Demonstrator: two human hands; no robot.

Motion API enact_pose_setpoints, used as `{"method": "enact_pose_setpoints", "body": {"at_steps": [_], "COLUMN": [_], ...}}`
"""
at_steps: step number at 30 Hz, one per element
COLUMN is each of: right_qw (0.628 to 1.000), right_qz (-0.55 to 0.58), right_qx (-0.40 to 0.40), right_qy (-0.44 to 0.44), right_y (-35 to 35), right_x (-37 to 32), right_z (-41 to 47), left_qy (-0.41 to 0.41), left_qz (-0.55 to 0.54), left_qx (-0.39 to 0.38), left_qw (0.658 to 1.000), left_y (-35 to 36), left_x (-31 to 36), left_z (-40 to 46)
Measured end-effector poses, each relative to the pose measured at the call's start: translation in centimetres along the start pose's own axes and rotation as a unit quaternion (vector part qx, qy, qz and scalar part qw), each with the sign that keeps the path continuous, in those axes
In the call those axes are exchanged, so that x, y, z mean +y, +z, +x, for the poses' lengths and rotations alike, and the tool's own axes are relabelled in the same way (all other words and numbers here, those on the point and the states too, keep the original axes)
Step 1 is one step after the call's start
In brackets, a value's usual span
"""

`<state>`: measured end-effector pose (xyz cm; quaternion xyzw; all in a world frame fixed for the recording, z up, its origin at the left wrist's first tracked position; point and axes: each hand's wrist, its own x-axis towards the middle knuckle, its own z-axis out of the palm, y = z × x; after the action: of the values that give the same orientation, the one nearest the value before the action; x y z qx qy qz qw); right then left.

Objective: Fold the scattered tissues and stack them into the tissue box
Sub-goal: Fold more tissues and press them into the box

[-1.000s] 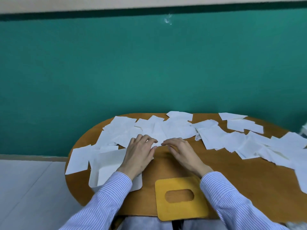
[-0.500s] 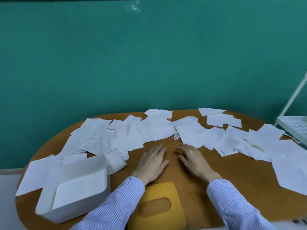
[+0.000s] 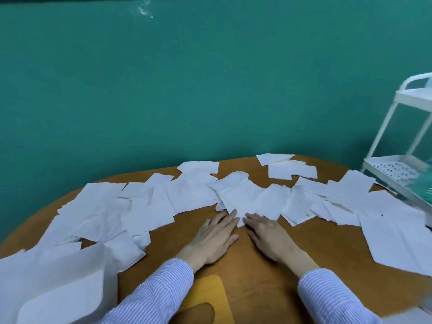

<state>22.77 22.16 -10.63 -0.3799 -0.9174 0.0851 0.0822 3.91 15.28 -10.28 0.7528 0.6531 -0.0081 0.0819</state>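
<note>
Several white tissues [image 3: 243, 195] lie scattered in a band across the far half of the round wooden table [image 3: 304, 242]. My left hand [image 3: 214, 239] lies flat on the wood with straight fingers, its fingertips at the near edge of a tissue. My right hand [image 3: 268, 235] lies flat beside it, fingers pointing at the same tissue's corner. The white tissue box [image 3: 58, 293] stands open at the near left, with a tissue lying in it. Its yellow lid [image 3: 208, 291] with an oval slot lies at the near edge, between my striped sleeves.
A white metal trolley [image 3: 397, 169] stands at the right, just beyond the table's edge. A green wall [image 3: 210, 90] rises right behind the table. More tissues [image 3: 397, 235] cover the table's right side.
The view has swung to the right and down. Both hands let go of a tissue, flattened on the wood and slid toward the tissues in the middle.
</note>
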Motion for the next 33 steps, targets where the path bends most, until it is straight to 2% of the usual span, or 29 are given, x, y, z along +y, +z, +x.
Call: {"method": "enact_pose_setpoints", "body": {"at_steps": [9, 14, 18, 20, 24, 30, 33], "right_qw": [0.997, 0.995, 0.993, 0.994, 0.994, 0.995, 0.995], "right_qz": [0.048, 0.043, 0.044, 0.049, 0.064, 0.031, 0.013], "right_qx": [0.013, -0.010, -0.014, 0.006, 0.052, -0.013, -0.013], "right_qy": [-0.054, -0.092, -0.111, -0.102, -0.066, -0.089, -0.097], "right_y": [-0.6, -1.7, -2.5, -2.9, -2.8, -1.1, -0.7], "right_x": [-1.3, -2.2, -2.3, -1.7, 0.0, 1.2, 1.2], "right_z": [-7.7, -10.1, -9.7, -9.1, -7.3, -5.9, -5.8], "left_qy": [0.100, 0.068, 0.041, 0.039, 0.052, 0.072, 0.068], "left_qz": [-0.005, -0.032, -0.046, -0.061, -0.119, -0.159, -0.159], "left_qx": [0.045, 0.127, 0.029, 0.009, 0.021, 0.036, 0.077], "left_qw": [0.994, 0.989, 0.998, 0.997, 0.991, 0.984, 0.982], "left_y": [-0.8, 0.0, 1.1, 1.3, 1.2, 0.9, 1.0], "left_x": [1.1, 1.0, 1.4, 1.3, 0.5, -1.0, -1.4], "left_z": [-7.1, -7.7, -7.1, -7.1, -7.5, -7.7, -7.9]}}
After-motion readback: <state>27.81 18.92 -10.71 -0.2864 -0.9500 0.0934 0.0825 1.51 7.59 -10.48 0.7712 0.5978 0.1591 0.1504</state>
